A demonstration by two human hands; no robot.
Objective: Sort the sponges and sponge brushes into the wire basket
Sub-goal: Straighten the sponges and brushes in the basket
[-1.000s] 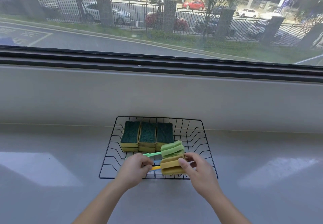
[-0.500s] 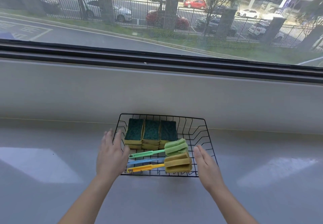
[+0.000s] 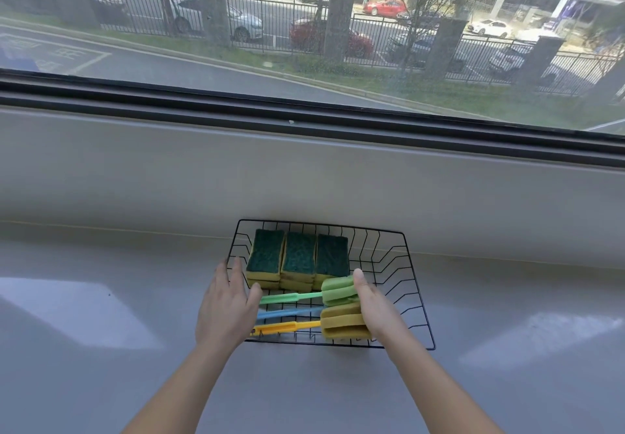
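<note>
sponge brushes lower centre: light, squashy (grab stiff handles) | wire basket | your left hand open flat, right hand open against foam heads

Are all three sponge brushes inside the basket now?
Yes. The green brush, blue brush and yellow brush lie side by side inside the basket, heads to the right.

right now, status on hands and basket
Left hand open at brush handles. Right hand flat against brush heads. Sponges, brushes in wire basket. Nothing blocking.
</note>
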